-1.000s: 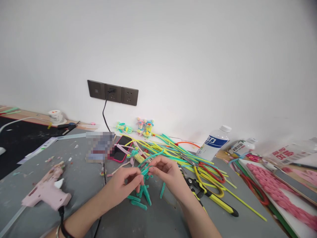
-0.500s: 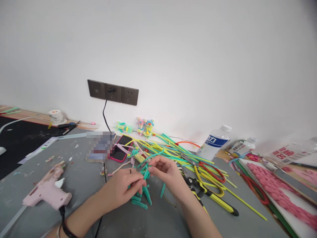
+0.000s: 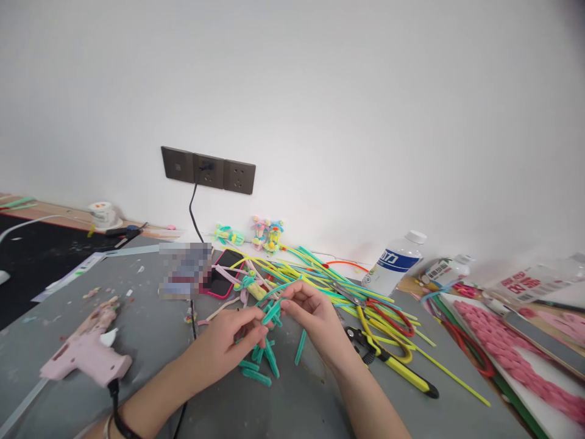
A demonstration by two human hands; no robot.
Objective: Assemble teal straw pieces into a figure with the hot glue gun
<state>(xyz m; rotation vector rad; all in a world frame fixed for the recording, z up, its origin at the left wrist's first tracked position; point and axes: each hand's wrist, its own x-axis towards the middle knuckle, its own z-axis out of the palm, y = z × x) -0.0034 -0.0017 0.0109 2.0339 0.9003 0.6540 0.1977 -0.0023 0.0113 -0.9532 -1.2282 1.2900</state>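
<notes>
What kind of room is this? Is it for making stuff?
It looks like a craft table, maybe in a workshop or at home: there's a pink glue gun, a pile of fuzzy stems and little fuzzy figures by the wall.

"What lies left of the pile of stems [image 3: 286,266] on the bench [image 3: 150,341]?"

"The phone [image 3: 225,275], just beside it; the glue gun [image 3: 89,356] is farther left."

"Behind it?"

"Dolls [image 3: 274,236] behind its left part, the bottle [image 3: 395,265] behind its right."

"And before it?"

"Loose stem pieces [image 3: 256,377], with the pliers [image 3: 406,373] to the right."

"On it?"

"Scissors [image 3: 355,299]."
</notes>
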